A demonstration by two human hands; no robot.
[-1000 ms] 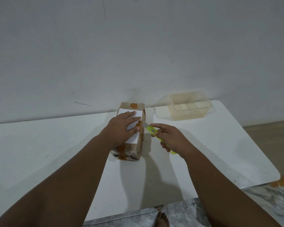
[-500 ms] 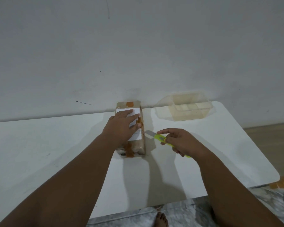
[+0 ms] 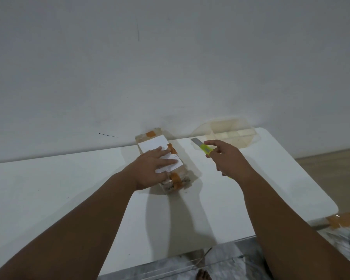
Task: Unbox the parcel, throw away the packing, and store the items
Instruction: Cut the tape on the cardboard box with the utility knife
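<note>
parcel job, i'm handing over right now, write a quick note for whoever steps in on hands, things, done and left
Left hand: flat on top of the parcel, pinning it to the table.
Right hand: holds the yellow box cutter, blade out, lifted clear to the right of the parcel.
Clear compartment box: open at the table's far right.
Done: nothing visibly opened; parcel looks wrapped in tape.
Left: cut the tape, unpack, bin the packing, store the items.

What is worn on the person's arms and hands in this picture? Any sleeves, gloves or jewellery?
Nothing is visibly worn. The left hand and the right hand are bare, without gloves. Both forearms are uncovered up to the frame edge, no sleeves showing. No watch, bracelet or ring is visible.
</note>
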